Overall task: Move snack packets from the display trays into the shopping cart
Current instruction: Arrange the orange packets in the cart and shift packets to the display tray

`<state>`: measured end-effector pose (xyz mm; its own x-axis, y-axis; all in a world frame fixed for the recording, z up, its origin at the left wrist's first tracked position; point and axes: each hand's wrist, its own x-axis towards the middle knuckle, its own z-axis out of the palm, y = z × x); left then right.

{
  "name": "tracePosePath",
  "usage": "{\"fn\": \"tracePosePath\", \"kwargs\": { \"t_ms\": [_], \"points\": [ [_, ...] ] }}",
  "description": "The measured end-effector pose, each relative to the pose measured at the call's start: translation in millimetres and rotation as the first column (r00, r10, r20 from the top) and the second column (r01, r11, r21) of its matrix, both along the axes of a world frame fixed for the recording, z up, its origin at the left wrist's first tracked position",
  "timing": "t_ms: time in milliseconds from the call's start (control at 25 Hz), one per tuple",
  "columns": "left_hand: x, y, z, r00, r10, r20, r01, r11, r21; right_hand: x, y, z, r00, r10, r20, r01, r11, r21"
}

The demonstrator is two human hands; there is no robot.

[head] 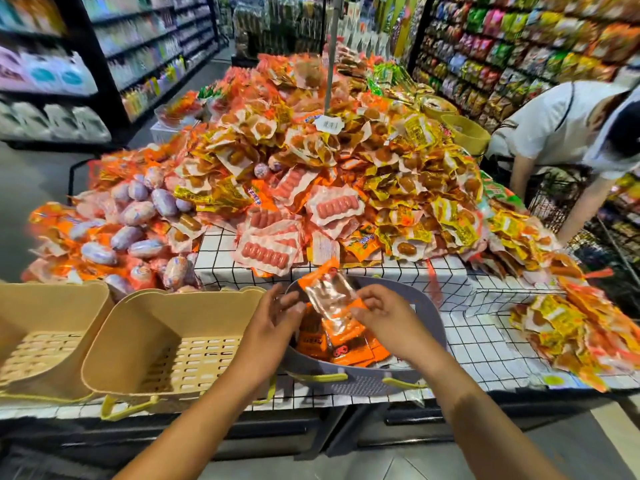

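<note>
Holding one snack packet (330, 299) above grey basket (429, 327): left hand (277, 317) pinches left edge, right hand (384, 317) pinches right edge, both closed on it. Packet looks light, floppy, glossy film, likely slippery; sealed orange edges safest grip, avoid squeezing clear middle. More orange packets lie inside basket. Two beige baskets (156, 344) left, nothing in them. Table (485, 344) under checked cloth, heaped with packets. Supermarket aisle, shelves both sides; another person leans at right. Shopping cart not identifiable.
</note>
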<state>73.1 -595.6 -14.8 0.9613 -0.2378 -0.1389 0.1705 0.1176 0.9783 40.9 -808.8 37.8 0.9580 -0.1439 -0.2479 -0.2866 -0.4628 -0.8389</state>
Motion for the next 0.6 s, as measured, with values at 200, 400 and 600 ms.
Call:
{"fn": "tracePosePath", "kwargs": {
  "t_ms": [200,400,600],
  "points": [
    [18,3,6,0.956,0.115,-0.272,-0.175,0.963,-0.208,13,43,-32,0.996,0.067,0.053,-0.053,0.972,-0.23],
    [26,21,-4,0.936,0.063,-0.346,-0.14,0.969,-0.202,12,11,-62,0.996,-0.008,-0.091,-0.073,0.527,-0.847],
    [25,22,-3,0.929,0.017,-0.37,-0.111,0.966,-0.234,13,-27,-43,0.978,-0.135,-0.161,-0.008,0.74,-0.673]
  ]
}}
